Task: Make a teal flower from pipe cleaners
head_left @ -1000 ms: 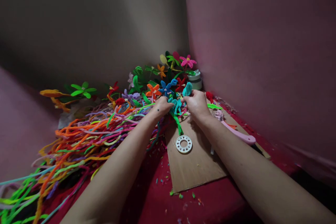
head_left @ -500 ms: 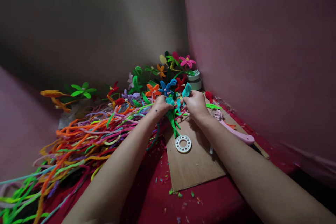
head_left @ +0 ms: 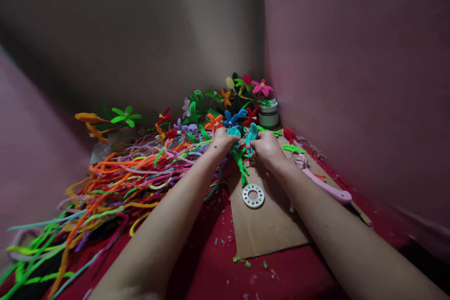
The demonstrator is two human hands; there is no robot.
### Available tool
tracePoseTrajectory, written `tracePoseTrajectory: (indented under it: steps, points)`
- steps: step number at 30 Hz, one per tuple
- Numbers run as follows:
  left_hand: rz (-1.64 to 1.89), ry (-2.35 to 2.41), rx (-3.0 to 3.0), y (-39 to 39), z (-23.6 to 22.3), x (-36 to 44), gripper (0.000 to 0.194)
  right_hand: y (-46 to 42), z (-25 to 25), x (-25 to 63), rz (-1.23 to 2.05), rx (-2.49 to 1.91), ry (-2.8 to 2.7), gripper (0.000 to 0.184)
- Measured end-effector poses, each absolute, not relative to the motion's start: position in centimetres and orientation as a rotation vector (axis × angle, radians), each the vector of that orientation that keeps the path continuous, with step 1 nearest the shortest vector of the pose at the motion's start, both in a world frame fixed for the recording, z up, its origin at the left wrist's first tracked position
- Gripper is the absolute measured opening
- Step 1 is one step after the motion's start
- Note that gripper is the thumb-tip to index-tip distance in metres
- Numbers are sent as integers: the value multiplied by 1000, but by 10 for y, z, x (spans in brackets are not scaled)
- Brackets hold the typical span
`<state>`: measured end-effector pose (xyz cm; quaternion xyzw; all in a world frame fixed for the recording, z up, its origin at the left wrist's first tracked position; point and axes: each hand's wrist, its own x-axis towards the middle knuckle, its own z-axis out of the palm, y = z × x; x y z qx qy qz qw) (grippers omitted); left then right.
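Observation:
Both my arms reach forward over a brown board. My left hand (head_left: 222, 141) is closed in a pinch on a turquoise pipe-cleaner flower (head_left: 233, 132), and green pipe-cleaner stems (head_left: 242, 166) hang below it. Just to the right, my right hand (head_left: 267, 146) pinches a turquoise pipe-cleaner petal (head_left: 252, 134), held upright. The two turquoise pieces are close to each other; whether they are joined is hidden by my fingers. Below the hands, a white ring with holes (head_left: 253, 196) lies flat on the board (head_left: 270, 234).
Many loose coloured pipe cleaners (head_left: 133, 173) spread across the left. Finished pipe-cleaner flowers (head_left: 214, 123) stand behind the hands, near a lidded jar (head_left: 268, 113). A pink-handled tool (head_left: 326, 186) lies right of my forearm. Scraps dot the red cloth (head_left: 207, 262).
My view has shifted, so the scene sits slightly further right and lower. My right hand has come closer to the left, bringing the turquoise petal nearer the flower.

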<state>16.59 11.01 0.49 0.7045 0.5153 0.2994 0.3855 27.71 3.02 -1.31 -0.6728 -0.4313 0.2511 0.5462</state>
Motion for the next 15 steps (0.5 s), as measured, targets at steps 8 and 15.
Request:
tracePoseTrajectory:
  steps: [8,15]
  points:
    - [736,1352,1851,110,3,164,12,33,-15,273,665,-1627,-1056,7]
    - [620,1429,1907,110,-1,162,35,33,-21,276,662,-1604,-1067,12]
